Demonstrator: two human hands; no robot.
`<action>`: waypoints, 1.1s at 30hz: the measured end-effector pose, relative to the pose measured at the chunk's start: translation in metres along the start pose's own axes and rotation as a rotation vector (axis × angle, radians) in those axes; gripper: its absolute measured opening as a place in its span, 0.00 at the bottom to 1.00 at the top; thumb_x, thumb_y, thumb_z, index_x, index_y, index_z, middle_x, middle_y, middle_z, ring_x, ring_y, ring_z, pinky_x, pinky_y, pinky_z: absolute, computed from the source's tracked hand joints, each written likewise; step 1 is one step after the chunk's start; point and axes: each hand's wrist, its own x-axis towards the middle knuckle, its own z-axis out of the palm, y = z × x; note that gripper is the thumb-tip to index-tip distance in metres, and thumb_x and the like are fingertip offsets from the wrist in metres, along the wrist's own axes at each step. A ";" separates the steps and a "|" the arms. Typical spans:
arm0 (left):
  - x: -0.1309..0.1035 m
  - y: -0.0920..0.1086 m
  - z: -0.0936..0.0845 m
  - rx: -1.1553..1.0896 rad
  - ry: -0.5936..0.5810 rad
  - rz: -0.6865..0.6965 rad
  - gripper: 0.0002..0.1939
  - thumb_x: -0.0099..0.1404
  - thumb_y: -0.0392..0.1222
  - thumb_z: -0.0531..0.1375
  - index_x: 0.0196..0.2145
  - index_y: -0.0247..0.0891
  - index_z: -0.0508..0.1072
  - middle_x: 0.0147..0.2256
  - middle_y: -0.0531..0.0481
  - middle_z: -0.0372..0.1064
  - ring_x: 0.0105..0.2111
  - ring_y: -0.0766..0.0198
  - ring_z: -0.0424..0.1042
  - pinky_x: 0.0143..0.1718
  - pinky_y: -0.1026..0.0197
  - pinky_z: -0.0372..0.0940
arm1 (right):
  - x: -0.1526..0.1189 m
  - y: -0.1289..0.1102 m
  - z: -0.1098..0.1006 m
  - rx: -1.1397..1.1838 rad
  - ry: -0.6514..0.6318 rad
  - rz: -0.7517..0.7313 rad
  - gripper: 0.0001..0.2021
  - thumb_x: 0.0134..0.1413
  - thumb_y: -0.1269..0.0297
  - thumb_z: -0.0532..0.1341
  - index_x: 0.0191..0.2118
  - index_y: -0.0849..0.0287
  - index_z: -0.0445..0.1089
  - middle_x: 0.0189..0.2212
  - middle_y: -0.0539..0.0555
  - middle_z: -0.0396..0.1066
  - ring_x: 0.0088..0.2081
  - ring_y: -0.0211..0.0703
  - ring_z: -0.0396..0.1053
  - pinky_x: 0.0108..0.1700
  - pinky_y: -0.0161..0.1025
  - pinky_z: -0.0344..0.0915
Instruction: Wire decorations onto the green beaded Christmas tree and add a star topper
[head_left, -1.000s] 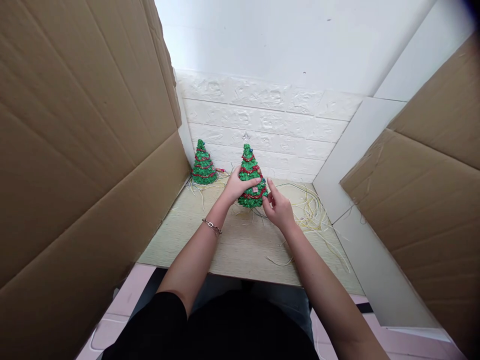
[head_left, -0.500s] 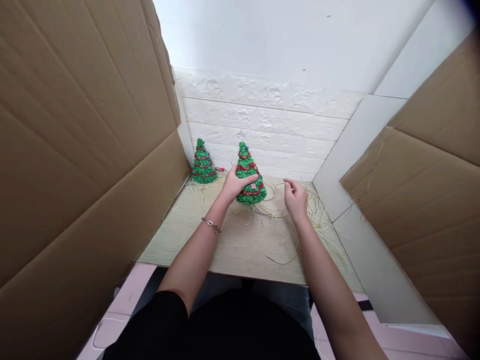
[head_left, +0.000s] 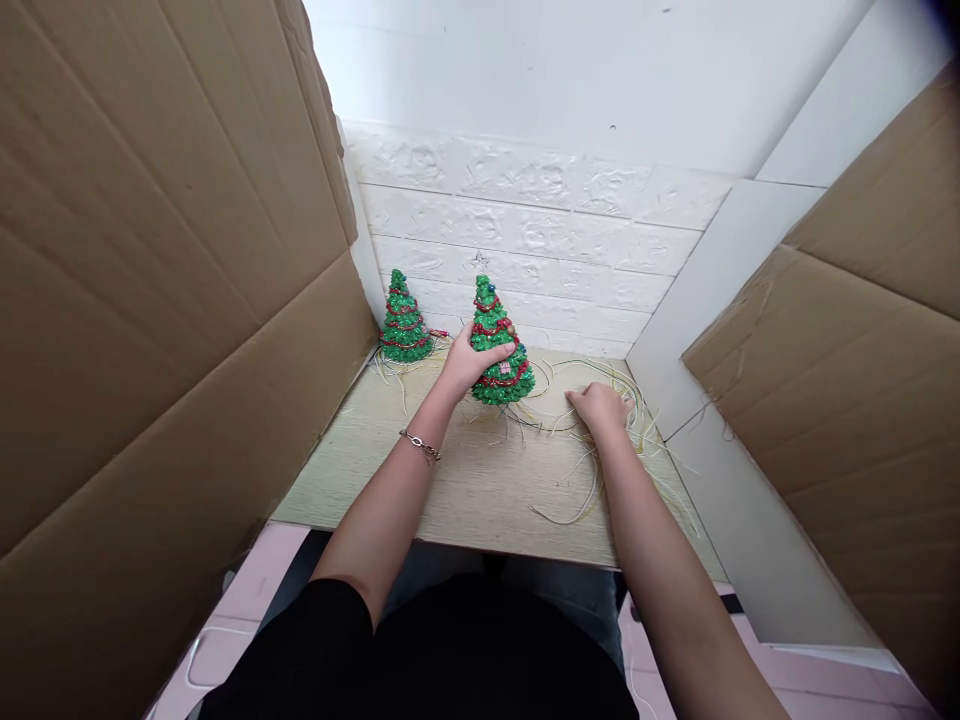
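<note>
My left hand (head_left: 474, 362) is wrapped around the middle of a small green Christmas tree (head_left: 501, 385), its thumb across the front. The tree stands upright, with red garlands, small ornaments, a pink gift shape and a clear star (head_left: 480, 262) on top. To the right, my right hand (head_left: 602, 405) is palm down, low at the edge of a tangle of thin white and yellow wires (head_left: 646, 425). Its thumb side points left and the fingers look curled; whatever they pinch is hidden.
A second green tree (head_left: 406, 325), without a star, stands at the back left with loose wires around its base. Cardboard sheets (head_left: 247, 420) flank the wooden tabletop (head_left: 480, 490) on both sides. A white brick-pattern wall (head_left: 525, 225) closes the back.
My right hand has come down toward me and turned palm down at the wire tangle. My left hand keeps the tree in the same place.
</note>
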 end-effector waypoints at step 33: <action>-0.001 0.004 0.000 0.000 -0.003 -0.021 0.28 0.39 0.43 0.70 0.38 0.34 0.69 0.39 0.44 0.72 0.38 0.57 0.71 0.42 0.54 0.66 | -0.019 -0.005 -0.051 1.968 -0.489 0.010 0.02 0.52 0.68 0.58 0.29 0.59 0.66 0.17 0.43 0.62 0.15 0.25 0.54 0.18 0.24 0.55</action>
